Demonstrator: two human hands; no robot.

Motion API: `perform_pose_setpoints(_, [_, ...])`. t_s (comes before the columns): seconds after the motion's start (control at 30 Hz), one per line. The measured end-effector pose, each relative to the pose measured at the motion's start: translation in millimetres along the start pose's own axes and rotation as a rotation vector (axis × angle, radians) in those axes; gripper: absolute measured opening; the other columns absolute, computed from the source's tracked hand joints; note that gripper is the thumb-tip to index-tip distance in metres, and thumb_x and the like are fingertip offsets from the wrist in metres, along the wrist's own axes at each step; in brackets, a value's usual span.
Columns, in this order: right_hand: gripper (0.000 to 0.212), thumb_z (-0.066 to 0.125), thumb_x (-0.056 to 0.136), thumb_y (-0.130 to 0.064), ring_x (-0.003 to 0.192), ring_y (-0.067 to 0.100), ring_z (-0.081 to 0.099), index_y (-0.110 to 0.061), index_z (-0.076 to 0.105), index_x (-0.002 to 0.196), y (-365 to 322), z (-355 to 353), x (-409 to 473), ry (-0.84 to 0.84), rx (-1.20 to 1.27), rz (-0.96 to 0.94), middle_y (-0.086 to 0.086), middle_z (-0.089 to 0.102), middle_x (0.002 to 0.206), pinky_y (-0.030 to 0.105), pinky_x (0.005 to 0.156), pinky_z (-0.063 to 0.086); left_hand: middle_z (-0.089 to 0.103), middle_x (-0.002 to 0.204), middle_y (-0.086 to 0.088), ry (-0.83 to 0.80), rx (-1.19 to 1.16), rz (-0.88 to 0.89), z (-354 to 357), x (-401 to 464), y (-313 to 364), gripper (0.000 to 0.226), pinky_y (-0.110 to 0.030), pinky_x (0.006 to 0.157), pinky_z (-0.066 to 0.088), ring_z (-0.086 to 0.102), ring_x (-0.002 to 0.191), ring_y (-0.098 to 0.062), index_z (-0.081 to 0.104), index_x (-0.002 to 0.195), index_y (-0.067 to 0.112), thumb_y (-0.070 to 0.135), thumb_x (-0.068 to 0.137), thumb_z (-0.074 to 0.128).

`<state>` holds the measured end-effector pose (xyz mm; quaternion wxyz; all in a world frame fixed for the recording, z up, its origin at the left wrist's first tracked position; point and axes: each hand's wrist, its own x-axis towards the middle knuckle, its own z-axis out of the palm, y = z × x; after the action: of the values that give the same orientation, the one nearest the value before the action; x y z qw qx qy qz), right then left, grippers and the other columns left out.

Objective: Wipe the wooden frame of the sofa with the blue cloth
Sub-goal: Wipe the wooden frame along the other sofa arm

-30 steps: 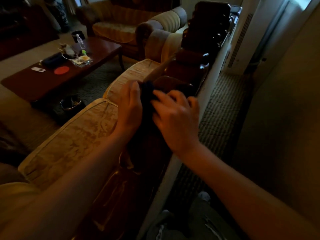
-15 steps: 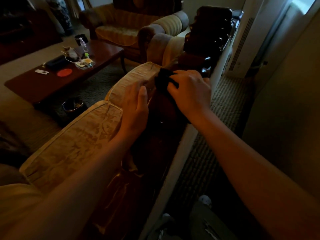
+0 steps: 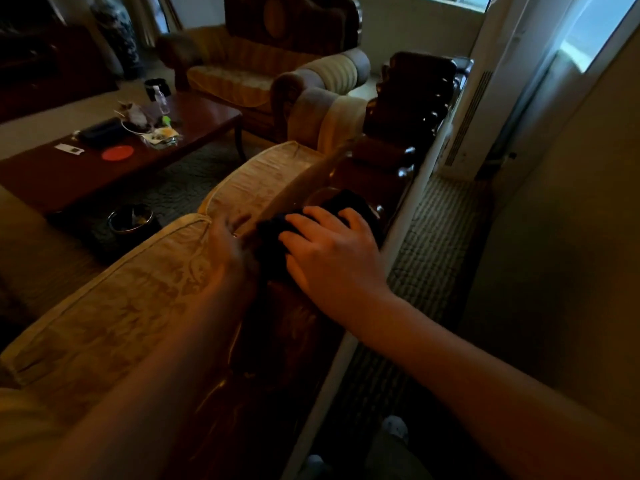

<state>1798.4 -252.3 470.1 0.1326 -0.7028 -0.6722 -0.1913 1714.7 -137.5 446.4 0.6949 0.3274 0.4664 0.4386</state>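
Note:
The dark carved wooden frame (image 3: 391, 168) runs along the top of the sofa back, away from me. A dark blue cloth (image 3: 273, 228) lies bunched on it. My right hand (image 3: 332, 251) presses down on the cloth with spread fingers that curl over it. My left hand (image 3: 230, 244) rests on the cushion edge just left of the cloth, blurred, fingers pointing forward. The frame under my forearms is glossy and in shadow.
Pale patterned back cushions (image 3: 138, 289) lie left of the frame. A low wooden table (image 3: 194, 133) with small items stands further left, a round bin (image 3: 131, 220) on the rug before it. Another sofa (image 3: 242, 77) is at the back. A striped carpet (image 3: 429, 244) runs on the right.
My right hand has slid the cloth back toward me along the frame after reaching further away. My left hand stayed near the cushion edge.

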Motion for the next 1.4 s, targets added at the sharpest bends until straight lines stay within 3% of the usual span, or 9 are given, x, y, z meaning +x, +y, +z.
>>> perform_pose_setpoints(0.13, [0.028, 0.040, 0.095, -0.034, 0.111, 0.021, 0.052, -0.023, 0.066, 0.098, -4.1, -14.6, 56.3, -0.384, -0.096, -0.155, -0.004, 0.064, 0.106, 0.044, 0.098, 0.031, 0.060, 0.061, -0.008, 0.039, -0.030, -0.079, 5.3, 17.9, 9.3, 0.041, -0.027, 0.053, 0.039, 0.050, 0.059, -0.020, 0.049, 0.075, 0.010, 0.027, 0.102, 0.024])
perform_pose_setpoints(0.23, [0.026, 0.036, 0.097, -0.038, 0.083, 0.016, 0.041, -0.026, 0.048, 0.079, -13.1, -20.8, 89.9, -0.648, -0.192, -0.298, -0.008, 0.043, 0.074, 0.035, 0.080, 0.029, 0.057, 0.068, -0.008, 0.075, -0.098, -0.142, 4.6, 37.9, 23.7, 0.040, -0.027, 0.059, 0.038, 0.047, 0.065, -0.018, 0.050, 0.077, 0.010, 0.032, 0.101, 0.027])
perform_pose_setpoints(0.47, [0.051, 0.045, 0.092, -0.051, 0.123, 0.023, 0.045, -0.020, 0.048, 0.133, 0.4, -7.3, 129.8, -0.900, -0.168, -0.247, 0.003, 0.049, 0.135, 0.032, 0.084, 0.033, 0.054, 0.078, -0.003, 0.081, -0.033, -0.133, -2.3, 66.3, 40.2, 0.038, -0.028, 0.065, 0.036, 0.050, 0.070, -0.014, 0.054, 0.080, 0.015, 0.036, 0.098, 0.028])
perform_pose_setpoints(0.67, [0.052, 0.045, 0.091, -0.054, 0.120, 0.026, 0.047, -0.020, 0.049, 0.130, 73.5, 17.7, 181.9, -0.918, -0.431, 0.057, 0.005, 0.051, 0.131, 0.042, 0.094, 0.037, 0.053, 0.076, -0.007, 0.011, 0.072, -0.217, -4.4, 72.9, 31.0, 0.043, -0.028, 0.061, 0.042, 0.049, 0.070, -0.017, 0.053, 0.077, 0.011, 0.035, 0.100, 0.027])
perform_pose_setpoints(0.83, [0.053, 0.036, 0.095, -0.051, 0.132, 0.028, 0.035, -0.023, 0.038, 0.141, 50.3, 51.8, 180.4, -1.043, -0.605, -0.085, 0.005, 0.039, 0.144, 0.043, 0.107, 0.028, 0.054, 0.079, -0.010, -0.045, 0.122, -0.230, -10.6, 74.3, 28.7, 0.046, -0.030, 0.067, 0.046, 0.052, 0.072, -0.019, 0.055, 0.080, 0.007, 0.036, 0.101, 0.025])
perform_pose_setpoints(1.0, [0.045, 0.042, 0.091, -0.055, 0.113, 0.024, 0.052, -0.022, 0.056, 0.120, -11.5, 8.0, 133.8, -0.924, -0.268, -0.353, 0.003, 0.056, 0.121, 0.036, 0.088, 0.037, 0.056, 0.079, -0.008, -0.082, 0.180, -0.198, -15.8, 74.1, 29.6, 0.046, -0.029, 0.060, 0.043, 0.052, 0.071, -0.018, 0.057, 0.081, 0.009, 0.034, 0.100, 0.024])
perform_pose_setpoints(1.13, [0.037, 0.043, 0.090, -0.048, 0.058, 0.010, 0.037, -0.025, 0.043, 0.061, -21.9, -17.9, 95.7, -0.682, -0.056, -0.399, -0.004, 0.042, 0.064, 0.026, 0.055, 0.024, 0.059, 0.078, -0.007, -0.148, 0.261, -0.142, -15.4, 63.2, 25.7, 0.041, -0.027, 0.058, 0.041, 0.056, 0.071, -0.018, 0.059, 0.080, 0.011, 0.033, 0.099, 0.029])
perform_pose_setpoints(1.27, [0.037, 0.038, 0.083, -0.047, 0.093, 0.012, 0.060, -0.032, 0.072, 0.083, -0.8, -16.3, 40.0, -0.336, 0.185, -0.286, -0.013, 0.068, 0.089, 0.033, 0.085, 0.045, 0.061, 0.053, 0.003, -0.192, 0.376, -0.136, -2.1, 40.6, 11.5, 0.036, -0.023, 0.055, 0.037, 0.057, 0.056, -0.012, 0.055, 0.074, 0.014, 0.030, 0.098, 0.034])
perform_pose_setpoints(1.4, [0.034, 0.048, 0.084, -0.039, 0.115, 0.019, 0.057, -0.025, 0.071, 0.104, 34.7, 0.6, 3.1, 0.077, 0.306, 0.014, -0.003, 0.067, 0.115, 0.043, 0.098, 0.043, 0.062, 0.066, -0.002, -0.255, 0.435, -0.002, 24.4, 7.8, 0.7, 0.038, -0.012, 0.055, 0.047, 0.062, 0.061, -0.006, 0.056, 0.076, 0.013, 0.033, 0.099, 0.033])
